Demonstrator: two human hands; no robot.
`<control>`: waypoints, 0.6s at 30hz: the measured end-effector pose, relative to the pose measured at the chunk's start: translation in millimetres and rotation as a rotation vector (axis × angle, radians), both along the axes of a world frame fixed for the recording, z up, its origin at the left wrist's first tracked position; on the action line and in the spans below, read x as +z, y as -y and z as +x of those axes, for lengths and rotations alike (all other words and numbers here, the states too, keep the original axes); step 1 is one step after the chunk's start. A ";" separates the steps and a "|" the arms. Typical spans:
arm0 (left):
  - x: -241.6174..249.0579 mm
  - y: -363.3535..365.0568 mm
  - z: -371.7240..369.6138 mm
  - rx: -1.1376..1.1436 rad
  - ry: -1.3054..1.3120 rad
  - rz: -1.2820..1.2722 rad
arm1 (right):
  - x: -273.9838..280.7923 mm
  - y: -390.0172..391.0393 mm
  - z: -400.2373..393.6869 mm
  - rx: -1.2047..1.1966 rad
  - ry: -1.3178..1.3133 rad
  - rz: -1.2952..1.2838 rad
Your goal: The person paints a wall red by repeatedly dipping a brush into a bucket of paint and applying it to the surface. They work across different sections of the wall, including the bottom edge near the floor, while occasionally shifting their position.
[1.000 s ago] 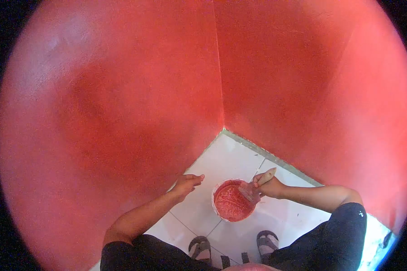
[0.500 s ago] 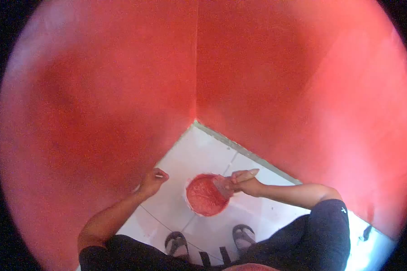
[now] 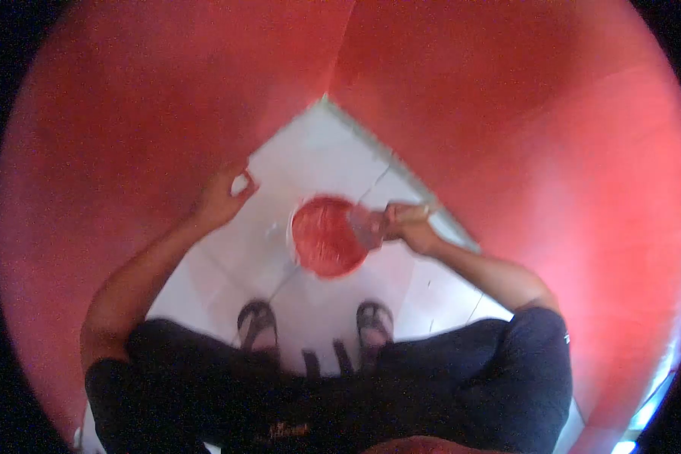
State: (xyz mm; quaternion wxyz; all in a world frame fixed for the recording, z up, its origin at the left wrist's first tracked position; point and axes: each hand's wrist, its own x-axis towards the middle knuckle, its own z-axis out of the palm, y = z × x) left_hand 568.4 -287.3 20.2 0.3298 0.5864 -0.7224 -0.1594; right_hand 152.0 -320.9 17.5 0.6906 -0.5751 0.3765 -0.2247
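Note:
My right hand [image 3: 408,225] grips a wide flat paintbrush [image 3: 367,227]. Its pale handle end pokes out past the fingers, and its broad end lies over the right rim of a round bucket [image 3: 292,246] of red paint. Whether the brush touches the rim or only hovers above it is hard to tell. Left of the bucket, near the foot of the left wall, is my left hand [image 3: 221,198]. Its fingers are curved, with a pale gap between thumb and finger. I make out nothing held in it.
Red walls [image 3: 166,98] [image 3: 461,98] meet in a corner ahead. White tiles cover the floor [image 3: 303,144], with a greyish strip [image 3: 397,170] along the foot of the right wall. My sandalled feet [image 3: 257,325] [image 3: 374,324] stand just behind the bucket.
The view has tilted down, so the bucket, corner and hands sit higher in the picture. The gap between my left thumb and finger looks wider. The right hand keeps the paintbrush at the bucket's right side.

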 end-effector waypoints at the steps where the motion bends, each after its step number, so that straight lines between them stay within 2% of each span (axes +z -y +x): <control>1: 6.6 -2.8 9.9 0.010 0.134 -0.021 | 0.1 -2.5 -4.5 -0.023 -0.094 -0.148; 2: 13.9 -6.4 18.8 0.029 0.266 -0.043 | 11.4 -4.2 4.5 -0.169 -0.020 0.126; 3: 21.6 -6.3 28.0 0.069 0.325 -0.093 | 30.8 -4.5 11.2 -0.210 0.053 0.268; 4: 28.4 -1.8 36.4 0.110 0.383 -0.120 | 50.0 4.2 21.1 -0.242 0.146 0.275; 6: 52.6 -24.9 51.7 0.158 0.447 -0.210 | 111.5 -8.3 40.1 -0.424 0.067 0.128; 8: 48.2 -36.0 73.0 0.190 0.503 -0.250 | 134.2 24.3 27.9 -0.360 -0.125 -0.401; 9: 43.4 -36.1 80.2 0.220 0.508 -0.301 | 199.3 11.7 59.1 -0.368 -0.014 -0.391; 10: 37.5 -35.9 85.3 0.252 0.510 -0.354 | 224.1 38.8 59.5 -0.332 0.001 -0.535; 11: 19.2 2.5 77.7 0.238 0.502 -0.359 | 249.2 65.8 60.0 -0.302 0.018 -0.680; 13: 8.7 14.9 73.8 0.207 0.512 -0.393 | 307.7 86.4 63.5 -0.321 -0.220 -1.070; 14: 7.5 19.7 65.5 0.185 0.502 -0.409 | 329.2 98.3 58.4 -0.349 -0.366 -1.373; 16: 4.2 24.3 52.8 0.127 0.517 -0.342 | 353.8 112.0 47.4 -0.377 -0.544 -1.674; 18: -1.7 27.2 50.2 0.053 0.444 -0.297 | 350.9 122.8 35.6 -0.551 -0.684 -1.781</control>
